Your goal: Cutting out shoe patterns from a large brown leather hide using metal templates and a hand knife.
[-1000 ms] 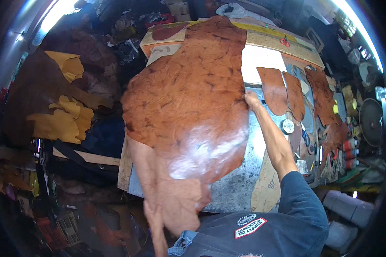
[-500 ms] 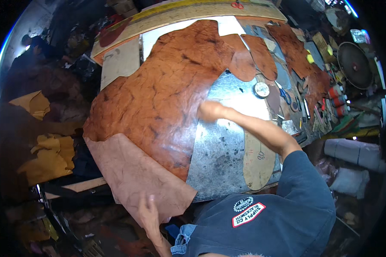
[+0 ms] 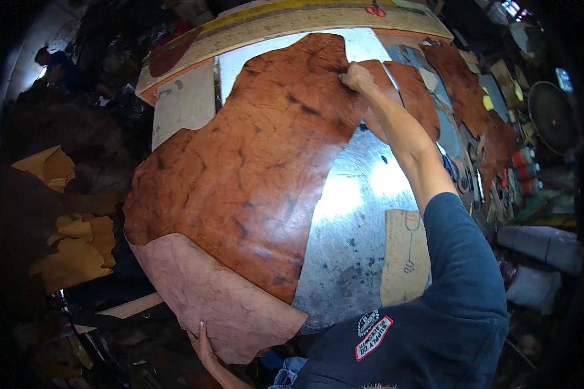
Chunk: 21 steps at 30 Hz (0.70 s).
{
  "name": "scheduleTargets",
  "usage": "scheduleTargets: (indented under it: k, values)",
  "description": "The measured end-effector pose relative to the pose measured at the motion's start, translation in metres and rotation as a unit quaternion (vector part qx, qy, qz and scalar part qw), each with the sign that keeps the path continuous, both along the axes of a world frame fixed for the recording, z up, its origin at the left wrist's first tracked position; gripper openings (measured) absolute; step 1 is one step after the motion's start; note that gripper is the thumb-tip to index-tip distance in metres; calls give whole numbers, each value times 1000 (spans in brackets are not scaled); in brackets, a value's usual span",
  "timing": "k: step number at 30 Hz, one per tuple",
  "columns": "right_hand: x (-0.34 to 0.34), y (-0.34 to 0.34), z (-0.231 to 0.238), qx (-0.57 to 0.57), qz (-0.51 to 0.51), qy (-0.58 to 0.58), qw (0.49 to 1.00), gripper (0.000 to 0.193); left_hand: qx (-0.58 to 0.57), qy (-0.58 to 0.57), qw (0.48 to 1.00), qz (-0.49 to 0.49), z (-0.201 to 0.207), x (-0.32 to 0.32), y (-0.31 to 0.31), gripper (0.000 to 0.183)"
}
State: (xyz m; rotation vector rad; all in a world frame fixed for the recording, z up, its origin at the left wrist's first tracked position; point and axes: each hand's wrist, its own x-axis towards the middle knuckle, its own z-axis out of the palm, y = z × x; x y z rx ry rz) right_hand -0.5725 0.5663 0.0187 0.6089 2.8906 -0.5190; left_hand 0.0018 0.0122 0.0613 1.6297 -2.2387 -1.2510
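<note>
A large brown leather hide [image 3: 240, 175] with dark mottling lies across the work table. Its near corner is folded over and shows the paler pinkish underside [image 3: 204, 285]. At this flap's lower left edge is my left hand [image 3: 204, 347], thumb on top and the other fingers hidden beneath the leather. My right arm reaches far forward, and my right hand [image 3: 358, 76] is closed at the hide's far right edge. Beside that hand lie two rounded brown leather pieces [image 3: 414, 97], partly covered by my forearm. A tan pattern template [image 3: 402, 259] rests near my right sleeve.
Bare metal sheet [image 3: 344, 240] shows right of the hide. A long wooden board [image 3: 292, 29] and red-handled scissors [image 3: 375, 11] lie along the far edge. Tools, bottles [image 3: 525, 165] and leather scraps crowd the right. Yellow leather [image 3: 78, 249] lies at left; another person [image 3: 65, 68] is behind.
My right hand has moved forward from the hide's middle right edge to its far right edge. My left hand has shifted down and left to the flap's edge, its fingers now underneath.
</note>
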Motion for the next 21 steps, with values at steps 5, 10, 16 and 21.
scheduleTargets:
  k: [5,10,16,21]
  values:
    - [-22,53,-14,-101,29,24,994,54,37,-97,989,-107,-3,-2,-30,67]
    - [36,33,40,-128,207,219,945,38,-60,18,989,-137,44,-16,-31,39]
    - [201,56,190,-334,129,256,898,38,-270,34,921,-279,139,-72,-13,30]
    - [339,62,244,-349,109,340,867,31,-346,36,866,-360,191,-146,-1,24]
